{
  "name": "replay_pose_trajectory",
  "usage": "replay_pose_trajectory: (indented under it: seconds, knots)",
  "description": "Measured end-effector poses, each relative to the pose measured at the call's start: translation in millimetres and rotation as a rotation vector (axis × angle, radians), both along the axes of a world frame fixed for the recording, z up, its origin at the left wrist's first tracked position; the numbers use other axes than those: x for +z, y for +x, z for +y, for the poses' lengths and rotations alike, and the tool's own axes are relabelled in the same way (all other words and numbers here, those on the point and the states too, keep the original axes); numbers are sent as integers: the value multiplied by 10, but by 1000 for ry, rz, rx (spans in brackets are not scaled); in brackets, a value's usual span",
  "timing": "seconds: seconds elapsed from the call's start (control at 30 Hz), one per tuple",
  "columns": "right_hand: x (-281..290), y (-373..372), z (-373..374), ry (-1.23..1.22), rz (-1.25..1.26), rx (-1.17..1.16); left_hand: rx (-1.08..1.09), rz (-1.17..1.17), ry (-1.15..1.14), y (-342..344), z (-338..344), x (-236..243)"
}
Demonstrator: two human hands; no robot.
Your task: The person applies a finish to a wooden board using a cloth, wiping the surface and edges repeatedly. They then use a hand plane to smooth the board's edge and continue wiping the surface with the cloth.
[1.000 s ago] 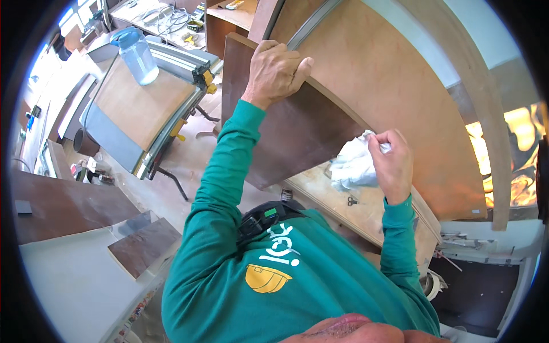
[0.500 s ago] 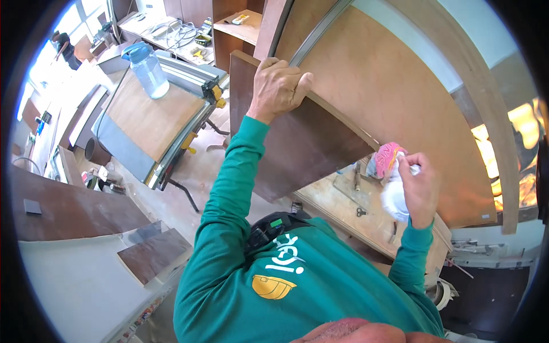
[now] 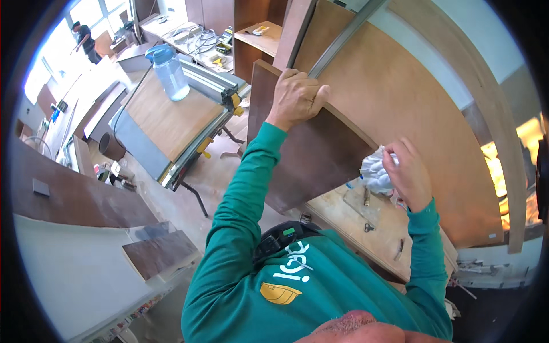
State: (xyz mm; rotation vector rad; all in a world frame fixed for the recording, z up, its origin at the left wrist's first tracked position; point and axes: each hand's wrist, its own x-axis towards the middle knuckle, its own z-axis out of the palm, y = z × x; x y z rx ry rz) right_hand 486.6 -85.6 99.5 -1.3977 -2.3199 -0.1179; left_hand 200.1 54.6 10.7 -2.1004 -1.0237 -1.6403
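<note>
My left hand (image 3: 297, 98) is closed over the upper edge of a dark brown wooden panel (image 3: 306, 163), which stands tilted in front of me. To the right, my right hand (image 3: 409, 174) pinches a bunched white cloth (image 3: 376, 171) beside the panel's lower right end. Whether the cloth touches the panel I cannot tell. Beneath that hand is a wooden workbench (image 3: 349, 214) with scissors (image 3: 369, 227) and a small dark tool (image 3: 399, 249) on its top. A large light brown board (image 3: 400, 97) rises behind both hands.
At the left, a folding work table (image 3: 143, 154) carries a board and a blue-lidded water jug (image 3: 169, 74). More dark panels (image 3: 74, 183) lie nearer on the left. Coiled cable (image 3: 201, 41) rests on a far bench. Another person (image 3: 86, 43) stands far off by the windows.
My right hand has turned and moved slightly left with the cloth; its pink part no longer shows. My left hand keeps its hold on the panel. The view has shifted a little.
</note>
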Motion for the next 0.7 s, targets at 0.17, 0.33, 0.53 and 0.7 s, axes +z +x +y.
replay_pose_trajectory:
  seconds: [0.17, 0.33, 0.53, 0.7]
  knots:
    - [23, -137, -164, 59, 46, 65, 1, -9, -24, 7, -21, -24]
    - [-149, -78, 2, 22, -23, 30, 10, -10, 20, 24, 4, -11]
    - [-212, -126, -105, 140, -300, -65, 14, 0, 18, -15, 50, -83]
    - [-206, -397, 81, 166, -378, 3, 42, 11, 28, 31, 30, -40]
